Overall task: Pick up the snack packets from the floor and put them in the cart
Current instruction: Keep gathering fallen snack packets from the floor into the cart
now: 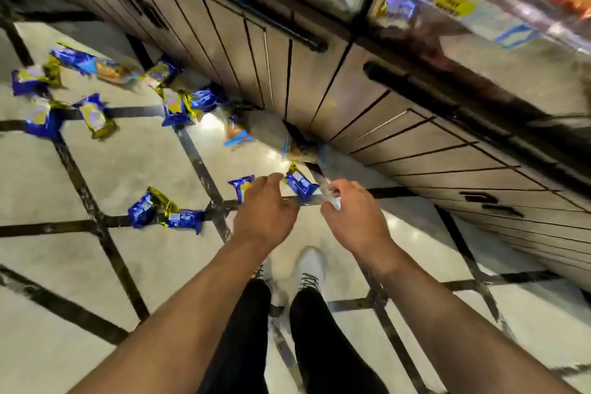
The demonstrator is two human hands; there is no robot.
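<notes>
Several blue-and-gold snack packets lie scattered on the tiled floor: one pair to the left of my hands, and more further left and by the cabinet foot. My left hand hovers with its fingers spread between a blue packet and another blue packet, holding nothing. My right hand pinches the end of a clear plastic packet that stretches up toward the cabinet base. The view is motion-blurred. No cart is in view.
A beige cabinet with slatted drawers and black handles runs along the right. Above it is a glass shelf of packaged snacks. Two clear packets with blue edges lie at the cabinet foot. My white shoes stand below my hands.
</notes>
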